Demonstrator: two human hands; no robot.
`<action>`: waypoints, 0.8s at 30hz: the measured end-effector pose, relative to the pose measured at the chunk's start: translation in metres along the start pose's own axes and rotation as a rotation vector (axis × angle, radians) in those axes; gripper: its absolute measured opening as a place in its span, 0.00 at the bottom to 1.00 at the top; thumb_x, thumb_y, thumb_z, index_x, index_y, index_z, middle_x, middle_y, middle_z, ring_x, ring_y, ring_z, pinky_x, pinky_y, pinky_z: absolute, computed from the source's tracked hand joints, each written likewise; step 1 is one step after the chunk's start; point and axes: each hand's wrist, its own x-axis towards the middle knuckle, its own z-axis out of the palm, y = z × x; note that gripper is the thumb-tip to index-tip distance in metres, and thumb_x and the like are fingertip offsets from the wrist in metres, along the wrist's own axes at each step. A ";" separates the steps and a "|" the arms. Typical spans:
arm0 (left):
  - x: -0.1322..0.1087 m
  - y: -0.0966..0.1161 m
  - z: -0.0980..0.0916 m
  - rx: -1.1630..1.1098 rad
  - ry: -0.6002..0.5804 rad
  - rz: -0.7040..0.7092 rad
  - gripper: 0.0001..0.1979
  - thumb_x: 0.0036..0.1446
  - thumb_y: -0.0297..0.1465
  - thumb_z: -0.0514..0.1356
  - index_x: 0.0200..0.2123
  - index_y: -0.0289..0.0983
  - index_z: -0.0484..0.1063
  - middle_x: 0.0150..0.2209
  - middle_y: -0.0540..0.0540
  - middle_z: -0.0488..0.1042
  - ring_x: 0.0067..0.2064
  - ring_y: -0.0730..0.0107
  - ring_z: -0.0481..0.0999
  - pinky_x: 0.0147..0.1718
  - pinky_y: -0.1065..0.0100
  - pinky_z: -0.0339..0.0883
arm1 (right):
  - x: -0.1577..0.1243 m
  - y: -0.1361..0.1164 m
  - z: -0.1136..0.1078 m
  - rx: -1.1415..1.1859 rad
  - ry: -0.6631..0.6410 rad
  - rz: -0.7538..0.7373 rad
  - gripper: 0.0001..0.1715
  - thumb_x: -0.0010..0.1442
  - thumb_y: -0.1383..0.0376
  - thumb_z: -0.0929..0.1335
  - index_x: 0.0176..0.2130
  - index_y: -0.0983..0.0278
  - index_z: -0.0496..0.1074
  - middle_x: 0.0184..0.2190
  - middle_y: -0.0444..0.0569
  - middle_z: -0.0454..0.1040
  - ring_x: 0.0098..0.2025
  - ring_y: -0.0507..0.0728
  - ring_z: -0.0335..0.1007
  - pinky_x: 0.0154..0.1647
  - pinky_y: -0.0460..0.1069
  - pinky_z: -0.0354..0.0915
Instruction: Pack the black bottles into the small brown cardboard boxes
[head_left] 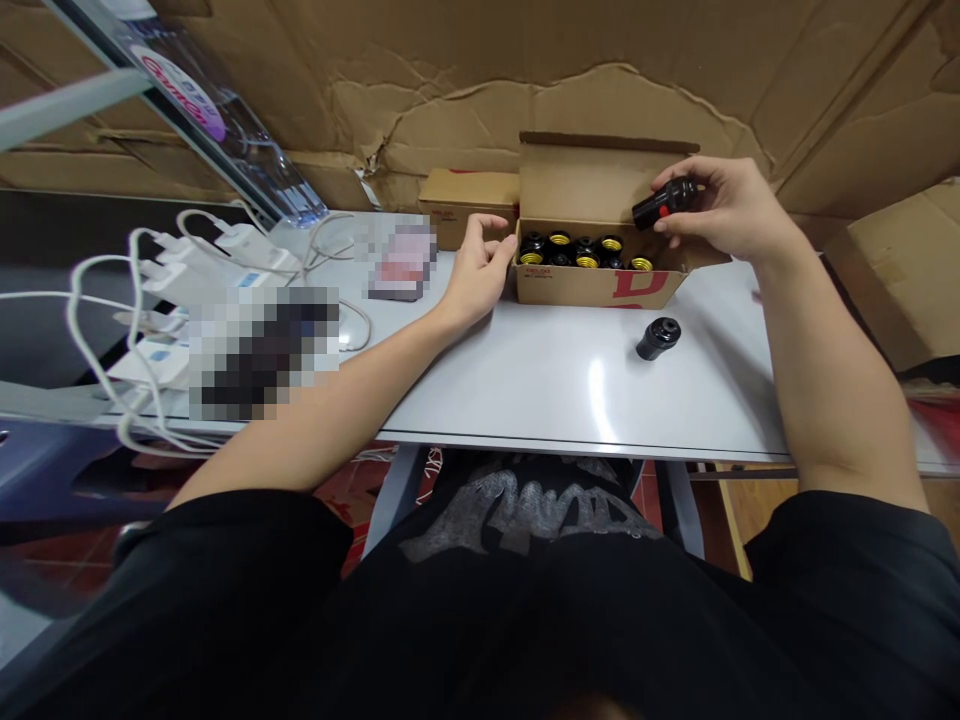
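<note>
A black lamp socket point(651, 208) with a small red mark is pinched in my right hand point(720, 205), above the right end of an open cardboard box point(585, 290). Inside the box stand several black lamp sockets point(585, 248), some with yellow threaded openings facing up. My left hand point(484, 260) is at the box's left end, thumb tip against its edge, fingers bent and apart. Another lamp socket point(659, 338) lies on the white table point(525, 380) in front of the box, to the right.
A closed cardboard box point(457, 205) sits behind my left hand. At the left are a power strip with white cables point(202, 260), blurred-out items and a water bottle point(225, 120) behind a metal bar. A larger carton point(900, 270) stands at the right. Cardboard lines the back.
</note>
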 end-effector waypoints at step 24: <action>-0.001 0.011 0.000 0.005 0.018 0.004 0.31 0.76 0.68 0.66 0.59 0.49 0.73 0.29 0.57 0.69 0.30 0.62 0.66 0.38 0.55 0.61 | 0.003 -0.008 0.009 -0.102 -0.029 -0.090 0.26 0.62 0.42 0.89 0.53 0.44 0.85 0.39 0.44 0.87 0.36 0.64 0.75 0.44 0.69 0.76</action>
